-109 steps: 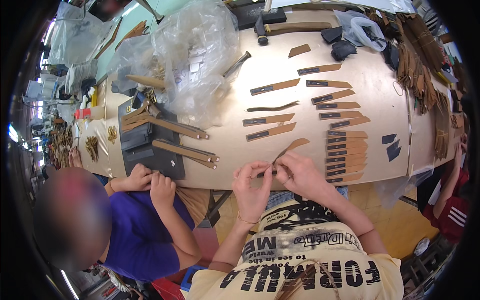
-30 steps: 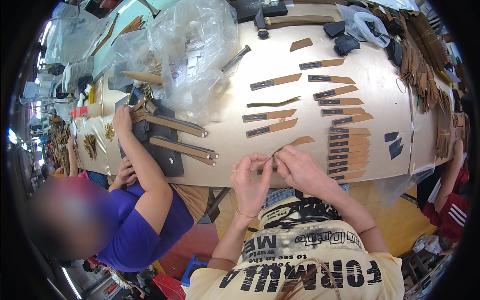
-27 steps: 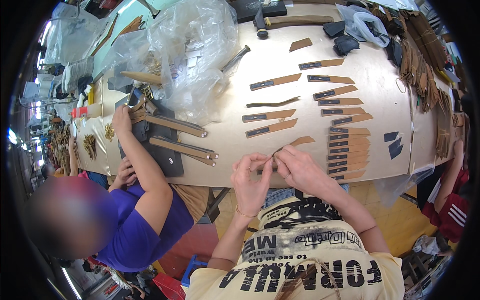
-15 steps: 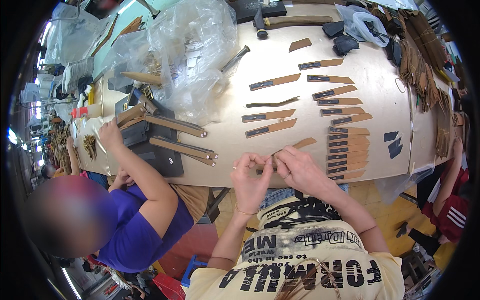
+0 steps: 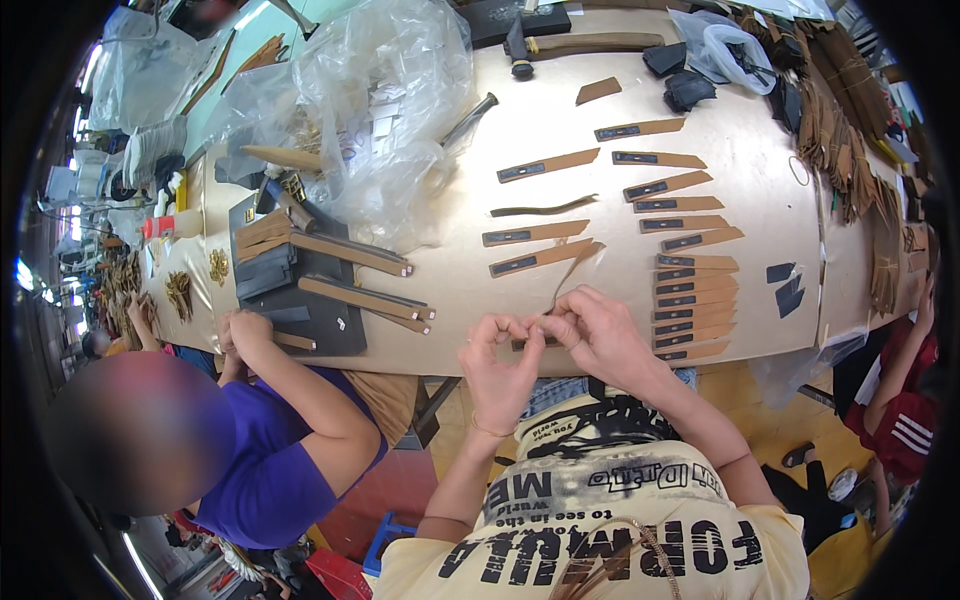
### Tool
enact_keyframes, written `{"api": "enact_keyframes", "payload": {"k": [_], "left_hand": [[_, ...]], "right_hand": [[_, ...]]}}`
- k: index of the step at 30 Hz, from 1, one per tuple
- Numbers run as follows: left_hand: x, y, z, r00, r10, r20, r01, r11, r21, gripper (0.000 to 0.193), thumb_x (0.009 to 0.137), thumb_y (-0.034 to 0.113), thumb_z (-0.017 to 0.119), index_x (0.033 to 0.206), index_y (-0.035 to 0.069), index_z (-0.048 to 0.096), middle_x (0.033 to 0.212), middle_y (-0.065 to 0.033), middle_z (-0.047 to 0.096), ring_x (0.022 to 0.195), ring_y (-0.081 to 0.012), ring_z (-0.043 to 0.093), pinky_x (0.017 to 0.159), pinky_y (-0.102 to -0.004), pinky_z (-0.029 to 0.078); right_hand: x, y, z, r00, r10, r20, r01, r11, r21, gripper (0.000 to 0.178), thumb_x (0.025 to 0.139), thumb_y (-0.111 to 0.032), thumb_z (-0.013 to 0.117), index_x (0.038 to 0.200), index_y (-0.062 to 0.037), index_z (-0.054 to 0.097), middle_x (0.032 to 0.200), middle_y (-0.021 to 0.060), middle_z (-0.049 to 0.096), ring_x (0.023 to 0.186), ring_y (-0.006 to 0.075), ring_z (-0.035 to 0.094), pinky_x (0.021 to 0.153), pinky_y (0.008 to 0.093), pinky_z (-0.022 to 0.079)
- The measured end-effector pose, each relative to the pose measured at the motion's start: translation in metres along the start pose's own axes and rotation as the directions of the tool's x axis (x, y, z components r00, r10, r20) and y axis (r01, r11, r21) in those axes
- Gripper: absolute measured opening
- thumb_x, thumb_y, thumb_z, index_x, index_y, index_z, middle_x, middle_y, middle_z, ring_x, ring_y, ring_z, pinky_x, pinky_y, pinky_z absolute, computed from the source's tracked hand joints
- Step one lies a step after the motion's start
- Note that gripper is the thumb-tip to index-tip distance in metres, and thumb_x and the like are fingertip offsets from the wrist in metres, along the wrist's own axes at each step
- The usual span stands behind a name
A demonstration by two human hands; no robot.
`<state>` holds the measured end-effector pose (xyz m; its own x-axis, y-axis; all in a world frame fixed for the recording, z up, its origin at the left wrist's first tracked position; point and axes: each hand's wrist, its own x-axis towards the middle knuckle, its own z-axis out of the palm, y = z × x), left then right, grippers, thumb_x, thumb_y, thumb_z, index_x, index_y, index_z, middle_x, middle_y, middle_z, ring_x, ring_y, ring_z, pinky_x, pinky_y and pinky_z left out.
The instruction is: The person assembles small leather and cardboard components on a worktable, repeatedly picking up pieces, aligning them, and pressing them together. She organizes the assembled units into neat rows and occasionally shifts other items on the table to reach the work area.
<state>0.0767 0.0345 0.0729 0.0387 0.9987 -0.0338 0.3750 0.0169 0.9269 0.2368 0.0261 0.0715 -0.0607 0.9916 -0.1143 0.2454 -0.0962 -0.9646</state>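
Observation:
My left hand [image 5: 503,368] and my right hand [image 5: 603,337] meet at the near edge of the table, fingertips pinched together. Between them is a thin brown leather strip [image 5: 572,274], its free end rising past my right fingers. The pinched part is mostly hidden by my fingers. Under my hands part of another piece shows, too covered to tell. Just beyond lies a tan strip with a dark rectangular patch [image 5: 516,265]. A column of similar patched strips [image 5: 697,300] is laid out right of my right hand.
Left, a co-worker in purple [image 5: 290,440] works beside a black board [image 5: 335,320] with long brown strips. A hammer [image 5: 600,43] lies at the far side, near a clear plastic bag [image 5: 400,100]. Dark patches [image 5: 789,298] lie to the right, with bundled brown strips [image 5: 835,150] beyond.
The strip's free end has swung from pointing right to pointing up and away. My hands stay nearly in place. The co-worker's raised hand has come down toward the near table edge.

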Motion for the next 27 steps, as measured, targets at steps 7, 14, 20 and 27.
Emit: {"api": "enact_keyframes", "payload": {"k": [7,14,20,27], "left_hand": [[0.002,0.009,0.003,0.997,-0.053,0.057,0.059,0.992,-0.108,0.028,0.084,-0.006,0.071,0.083,0.006,0.046,0.088,-0.0111,0.071,0.088,-0.0114,0.065,0.081,-0.0255,0.049],[0.015,0.01,-0.011,0.989,-0.135,0.053,0.144,0.96,-0.241,0.031,0.084,-0.005,0.071,0.078,0.008,0.044,0.088,-0.0111,0.072,0.086,-0.0116,0.065,0.081,-0.0248,0.049],[0.019,-0.012,-0.024,0.993,-0.12,0.015,0.12,0.987,-0.107,0.035,0.084,-0.005,0.072,0.077,0.009,0.041,0.084,-0.0097,0.07,0.089,-0.0113,0.065,0.083,-0.0247,0.047],[0.023,-0.036,-0.026,0.988,-0.156,0.006,0.155,0.986,0.06,0.015,0.084,0.0,0.073,0.083,0.003,0.058,0.083,-0.0068,0.069,0.084,-0.0133,0.065,0.082,-0.0268,0.048]], "right_hand": [[-0.001,0.008,-0.004,0.972,-0.2,-0.124,0.186,0.976,-0.116,0.013,0.094,-0.011,0.064,0.092,0.0015,0.062,0.079,0.0122,0.059,0.062,0.0236,0.057,0.055,0.0338,0.045],[-0.008,0.01,-0.031,0.993,0.017,-0.121,-0.018,1.0,-0.006,0.015,0.095,-0.012,0.062,0.089,0.0009,0.06,0.071,0.0057,0.053,0.058,0.0115,0.048,0.051,0.0273,0.039],[-0.017,0.03,-0.05,0.949,0.096,-0.3,-0.017,0.966,0.258,0.018,0.095,-0.016,0.063,0.086,0.0001,0.06,0.067,0.001,0.049,0.062,0.0031,0.04,0.054,0.0222,0.035],[-0.013,0.034,-0.102,0.916,0.024,-0.401,-0.129,0.963,-0.238,0.019,0.095,-0.016,0.064,0.092,0.0023,0.063,0.073,0.0037,0.061,0.064,0.0094,0.055,0.06,0.0265,0.046]]}}
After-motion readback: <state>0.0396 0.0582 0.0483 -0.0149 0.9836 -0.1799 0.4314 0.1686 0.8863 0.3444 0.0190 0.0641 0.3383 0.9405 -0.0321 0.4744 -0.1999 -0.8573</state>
